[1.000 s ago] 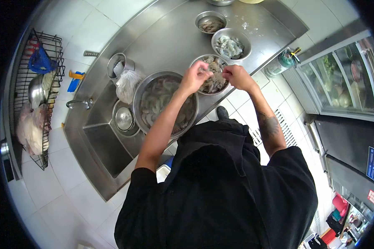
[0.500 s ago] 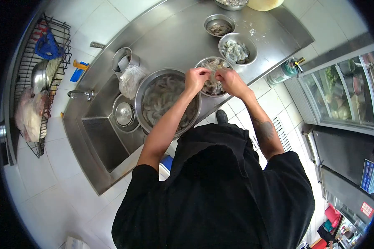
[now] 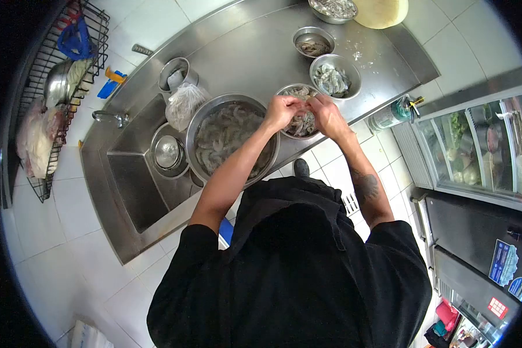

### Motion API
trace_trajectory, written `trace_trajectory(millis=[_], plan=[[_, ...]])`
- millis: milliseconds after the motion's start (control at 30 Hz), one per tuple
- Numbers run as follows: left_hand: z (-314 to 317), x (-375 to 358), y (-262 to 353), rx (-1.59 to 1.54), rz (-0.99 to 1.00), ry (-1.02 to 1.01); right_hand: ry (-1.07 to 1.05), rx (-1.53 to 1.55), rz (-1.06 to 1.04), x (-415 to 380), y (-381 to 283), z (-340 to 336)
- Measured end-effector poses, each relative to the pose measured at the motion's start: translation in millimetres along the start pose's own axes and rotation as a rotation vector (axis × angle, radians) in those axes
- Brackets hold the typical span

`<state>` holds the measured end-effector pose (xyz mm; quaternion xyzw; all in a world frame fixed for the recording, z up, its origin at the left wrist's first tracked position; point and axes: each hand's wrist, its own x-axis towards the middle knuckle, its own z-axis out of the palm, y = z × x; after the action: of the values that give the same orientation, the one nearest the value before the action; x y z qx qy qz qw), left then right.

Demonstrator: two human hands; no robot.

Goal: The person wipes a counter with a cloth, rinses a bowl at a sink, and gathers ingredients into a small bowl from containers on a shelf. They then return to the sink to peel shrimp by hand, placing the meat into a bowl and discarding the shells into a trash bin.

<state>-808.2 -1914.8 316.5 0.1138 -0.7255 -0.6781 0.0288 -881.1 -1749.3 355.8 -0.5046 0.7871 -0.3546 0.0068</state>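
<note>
My left hand [image 3: 283, 112] and my right hand [image 3: 327, 116] meet fingertip to fingertip over a metal bowl [image 3: 300, 137] of shrimp shells and scraps. Both sets of fingers are pinched on a small shrimp, mostly hidden by the fingers. Left of that bowl stands a wide metal basin [image 3: 189, 152] with many unpeeled shrimp [image 3: 220, 136] in liquid. Pale peeled shrimp [image 3: 331, 80] lie in another metal bowl [image 3: 358, 72] just beyond my right hand. Behind it, a smaller bowl [image 3: 313, 30] contains darker pieces in liquid.
A clear plastic bag [image 3: 184, 107] leans by a metal pot [image 3: 190, 71]. The sink [image 3: 134, 191] holds a strainer [image 3: 167, 152]. At the back are a filled bowl [image 3: 332, 21] and a yellowish round board [image 3: 381, 14]. A glass-door fridge [image 3: 475, 145] stands right.
My fingertips have come closer together over the bowl of shells, with the shrimp now more hidden. The whole view has shifted and turned slightly.
</note>
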Motion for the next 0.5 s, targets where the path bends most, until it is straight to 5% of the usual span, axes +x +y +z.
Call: trace_trajectory(millis=[100, 200, 267, 400, 500], plan=[[-7.7, 5.4, -9.1, -0.166, -0.049, 0.146, -0.022, -0.043, -0.068, -7.2, -5.1, 3.3], [-20.7, 8.1, -6.2, 0.049, -0.117, 0.22, 0.11, -0.032, -0.087, -10.0, 3.0, -8.9], [-23.4, 9.2, -12.4, 0.562, 0.266, 0.065, 0.219, -0.119, -0.151, -2.2, 34.8, -25.7], [-18.6, -4.8, 8.4, 0.717, 0.363, 0.267, 0.219, -0.101, 0.323, 21.3, 74.6, -57.5], [-46.6, -34.4, 13.4, 0.594, 0.294, 0.398, 0.288, -0.203, 0.299, 12.5, 85.8, -58.7]])
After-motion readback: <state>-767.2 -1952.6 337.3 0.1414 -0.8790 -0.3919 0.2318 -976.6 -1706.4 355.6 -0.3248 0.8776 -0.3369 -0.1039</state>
